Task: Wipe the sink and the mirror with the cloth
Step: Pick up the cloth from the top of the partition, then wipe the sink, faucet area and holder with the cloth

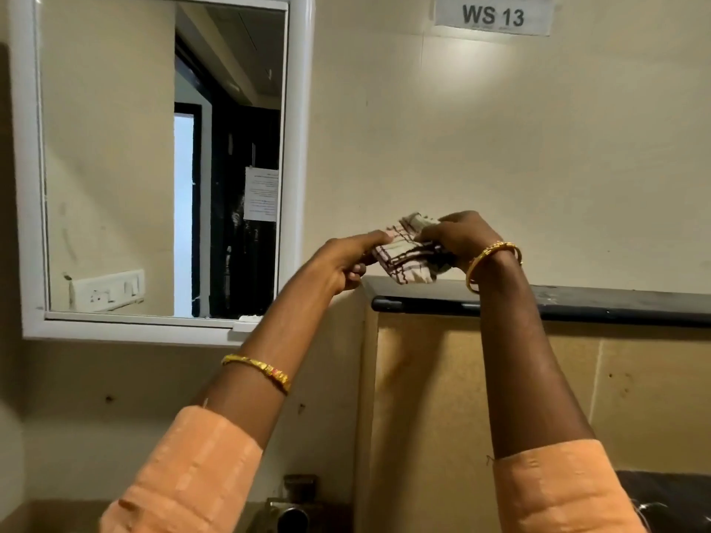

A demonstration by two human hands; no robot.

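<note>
Both hands point(400, 250) grip the cloth point(404, 251), hiding its middle.

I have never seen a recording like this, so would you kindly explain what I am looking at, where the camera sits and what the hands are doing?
There is no machine here: a person wears a camera on the head, so this single picture looks forward and down along their own arms. Both arms, in orange sleeves with gold bangles, reach up toward a beige wall. The left hand and the right hand each grip one end of a folded checked cloth, held between them just above a dark ledge. To the left hangs a white-framed mirror, which the cloth is not touching. A sign reading WS 13 is stuck high on the wall. At the bottom edge a metal tap shows; the sink itself is hardly visible.
</note>
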